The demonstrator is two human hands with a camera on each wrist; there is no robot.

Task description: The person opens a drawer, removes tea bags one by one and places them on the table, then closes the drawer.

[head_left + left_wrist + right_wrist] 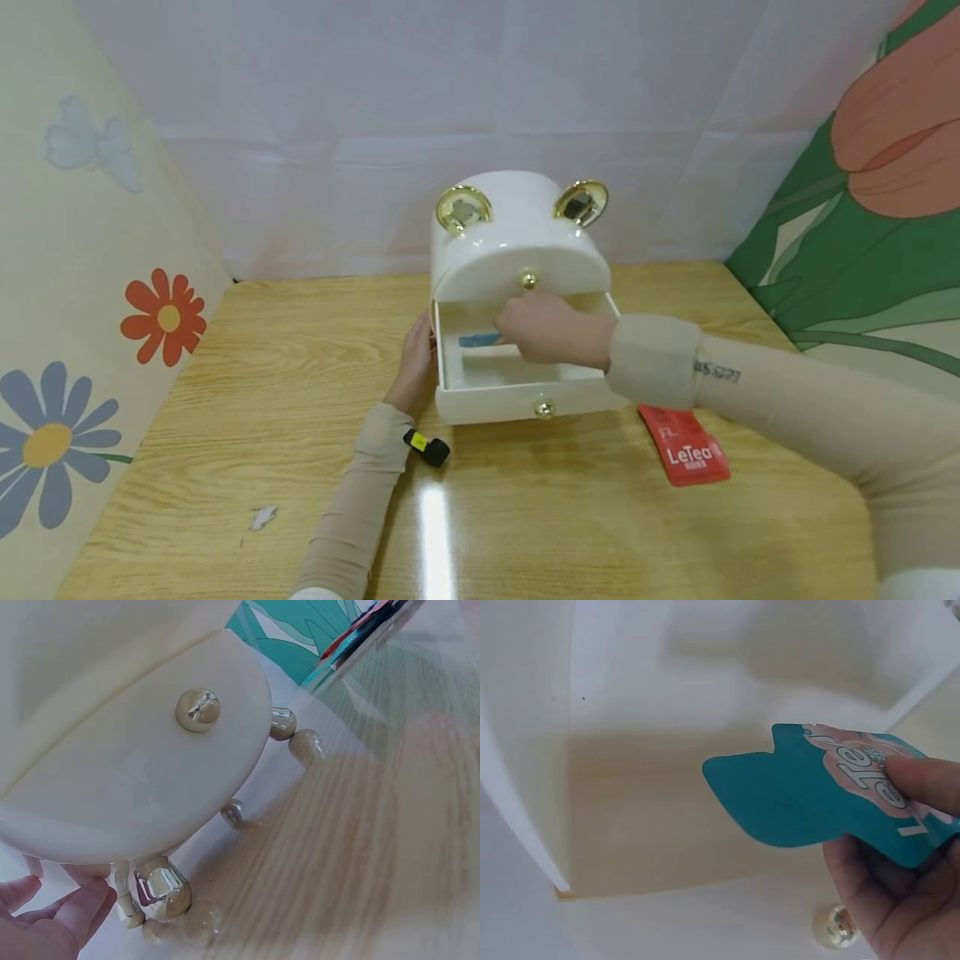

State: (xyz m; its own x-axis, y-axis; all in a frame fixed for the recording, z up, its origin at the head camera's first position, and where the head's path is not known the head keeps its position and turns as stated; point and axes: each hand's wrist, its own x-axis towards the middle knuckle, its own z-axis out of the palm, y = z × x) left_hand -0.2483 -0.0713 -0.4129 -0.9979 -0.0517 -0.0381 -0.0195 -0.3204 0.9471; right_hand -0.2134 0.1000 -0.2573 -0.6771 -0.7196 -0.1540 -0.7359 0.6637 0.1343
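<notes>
A white storage box with gold ear-shaped ornaments on top stands on the table, its drawer pulled out toward me. Over that drawer my right hand pinches a teal tea packet between thumb and fingers. The packet hangs tilted above the drawer floor in the right wrist view, its lettering partly covered by the thumb. My left hand rests against the box's left side. In the left wrist view its fingers lie along the underside edge near a gold foot.
On the table right of the box lies a red LeTea packet. A gold knob sits on the upper front, another knob on the drawer. Painted panels flank the table, with a pale cloth behind. A worn patch marks the tabletop.
</notes>
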